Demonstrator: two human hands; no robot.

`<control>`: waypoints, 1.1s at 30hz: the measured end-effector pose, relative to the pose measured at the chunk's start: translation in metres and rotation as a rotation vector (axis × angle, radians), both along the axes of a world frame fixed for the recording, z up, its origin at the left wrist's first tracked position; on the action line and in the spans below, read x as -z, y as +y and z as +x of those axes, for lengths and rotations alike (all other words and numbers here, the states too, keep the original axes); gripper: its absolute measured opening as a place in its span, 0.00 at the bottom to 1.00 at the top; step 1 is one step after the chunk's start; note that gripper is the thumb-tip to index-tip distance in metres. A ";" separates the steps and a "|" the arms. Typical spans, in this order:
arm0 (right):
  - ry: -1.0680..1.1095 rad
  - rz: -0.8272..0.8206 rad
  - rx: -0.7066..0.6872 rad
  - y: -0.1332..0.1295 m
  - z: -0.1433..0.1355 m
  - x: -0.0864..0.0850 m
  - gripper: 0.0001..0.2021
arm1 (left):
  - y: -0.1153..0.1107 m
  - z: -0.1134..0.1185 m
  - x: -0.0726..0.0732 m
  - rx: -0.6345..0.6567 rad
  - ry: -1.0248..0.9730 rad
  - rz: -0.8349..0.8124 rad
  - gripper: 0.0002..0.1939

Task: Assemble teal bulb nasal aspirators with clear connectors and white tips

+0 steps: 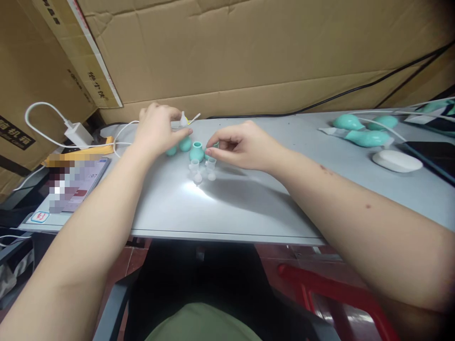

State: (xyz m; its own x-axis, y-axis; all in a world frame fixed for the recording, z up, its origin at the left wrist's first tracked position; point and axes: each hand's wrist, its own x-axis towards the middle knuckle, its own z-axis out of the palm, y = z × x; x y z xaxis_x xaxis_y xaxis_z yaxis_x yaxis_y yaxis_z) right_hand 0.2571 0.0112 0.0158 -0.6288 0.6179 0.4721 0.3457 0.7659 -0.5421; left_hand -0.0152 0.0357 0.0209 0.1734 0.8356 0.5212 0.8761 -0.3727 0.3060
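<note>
With the pot (196,153) standing on the bench (241,213) between our hands, we'd best keep fingertips light. Our left hand (158,127), thumb and forefinger parted, sits behind-left of the pot by a nozzle (183,120); our right hand (249,144) curls just right of it (whether either grips, we cannot tell). Pot uncapped, contents indistinct; clear cups (211,164) before it, contents unclear.
</note>
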 end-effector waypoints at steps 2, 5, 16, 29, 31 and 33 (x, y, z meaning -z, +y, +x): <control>0.018 0.022 0.016 -0.001 -0.001 0.001 0.08 | 0.000 0.005 0.001 -0.012 -0.023 0.020 0.19; 0.109 0.122 0.029 0.001 -0.003 0.005 0.07 | -0.002 0.008 0.001 0.010 -0.065 0.127 0.24; 0.505 0.029 0.000 0.004 -0.014 0.011 0.28 | -0.041 0.041 -0.016 0.250 0.144 0.341 0.17; 0.783 0.018 -0.019 -0.006 -0.028 0.005 0.26 | -0.053 0.044 -0.014 0.360 0.047 0.282 0.22; 0.886 -0.005 -0.058 -0.009 -0.028 0.001 0.25 | -0.053 0.041 -0.016 0.384 0.067 0.227 0.21; 0.866 -0.091 -0.061 -0.011 -0.027 -0.003 0.26 | -0.049 0.038 -0.016 0.388 0.104 0.188 0.19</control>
